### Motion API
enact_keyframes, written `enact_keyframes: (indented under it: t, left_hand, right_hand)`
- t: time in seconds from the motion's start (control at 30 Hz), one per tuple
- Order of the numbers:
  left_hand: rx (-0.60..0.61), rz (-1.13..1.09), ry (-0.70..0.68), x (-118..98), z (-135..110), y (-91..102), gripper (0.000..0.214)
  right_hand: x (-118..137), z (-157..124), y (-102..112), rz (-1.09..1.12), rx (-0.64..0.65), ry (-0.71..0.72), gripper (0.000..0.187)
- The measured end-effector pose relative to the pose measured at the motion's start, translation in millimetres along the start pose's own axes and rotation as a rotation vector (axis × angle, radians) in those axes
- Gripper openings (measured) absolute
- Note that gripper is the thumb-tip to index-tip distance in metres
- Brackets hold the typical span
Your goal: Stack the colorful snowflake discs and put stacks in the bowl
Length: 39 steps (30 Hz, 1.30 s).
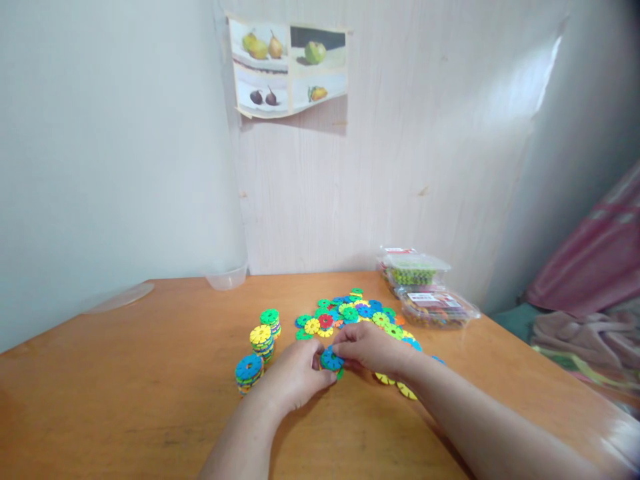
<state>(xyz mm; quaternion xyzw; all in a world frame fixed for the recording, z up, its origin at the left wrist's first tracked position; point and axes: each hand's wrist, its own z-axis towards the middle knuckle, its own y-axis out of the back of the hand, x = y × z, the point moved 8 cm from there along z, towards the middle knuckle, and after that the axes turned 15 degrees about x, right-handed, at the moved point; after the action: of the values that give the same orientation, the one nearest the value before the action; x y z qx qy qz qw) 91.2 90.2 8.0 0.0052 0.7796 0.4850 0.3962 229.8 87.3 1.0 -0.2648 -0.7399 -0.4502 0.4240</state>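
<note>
A blue notched plastic disc (331, 361) lies between my hands at the front of the pile, with a bit of a green disc showing beneath it. My left hand (300, 375) curls around its left side, thumb in front and fingers behind. The thumb and fingertips of my right hand (371, 348) pinch its right edge. To the left stand three stacks of such discs: one topped in blue (249, 366), one in yellow (261, 334), one in green (270, 316). Behind my hands spreads a loose pile of mixed-colour discs (350, 311), partly hidden by my right hand.
Clear plastic boxes (440, 307) with coloured contents sit at the back right of the wooden table (150, 393). A translucent tub (227, 277) stands by the wall, and a clear lid (121, 297) lies at the far left. Folded cloth (575, 343) is beyond the right edge.
</note>
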Motion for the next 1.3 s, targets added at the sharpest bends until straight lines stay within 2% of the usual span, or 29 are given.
enact_keyframes:
  t: [0.07,0.13,0.2,0.3,0.37,0.47,0.63,1.07,1.2,1.23,1.3]
  left_hand:
    - [-0.002,0.006,-0.009,-1,0,0.1,0.014]
    - [-0.009,0.024,-0.008,-1,0,1.0,0.014]
    - [-0.012,0.038,0.002,-1,0,1.8,0.013]
    - [0.005,0.018,-0.002,-2,0,0.8,0.014]
    - [0.017,-0.011,-0.01,-2,0,-0.5,0.016]
    - [0.019,-0.04,-0.027,-3,0,-1.6,0.019]
    - [0.013,-0.053,-0.068,-6,0,-1.2,0.018]
    - [0.02,-0.035,-0.068,-4,1,-1.0,0.016]
    - [0.007,-0.023,-0.043,-6,-1,1.4,0.016]
    - [0.003,-0.02,-0.034,-7,-2,2.2,0.016]
    - [-0.004,-0.022,-0.03,-9,-4,3.6,0.015]
  right_hand:
    - [0,1,-2,-0.015,0.008,-0.006,0.018]
    - [2,1,7,-0.057,-0.049,0.016,0.019]
    - [4,-2,28,-0.179,-0.21,0.018,0.021]
    - [6,-13,61,-0.484,-0.484,-0.05,0.028]
    - [3,-16,70,-0.676,-0.549,-0.105,0.035]
    - [-5,-12,69,-0.841,-0.499,-0.166,0.05]
    - [-13,0,57,-0.914,-0.388,-0.178,0.064]
    - [15,-10,51,-0.991,-0.469,-0.08,0.026]
    - [20,-17,59,-0.825,-0.554,-0.023,0.027]
    - [18,-18,61,-0.721,-0.545,0.002,0.027]
    - [11,-13,58,-0.442,-0.443,0.045,0.026]
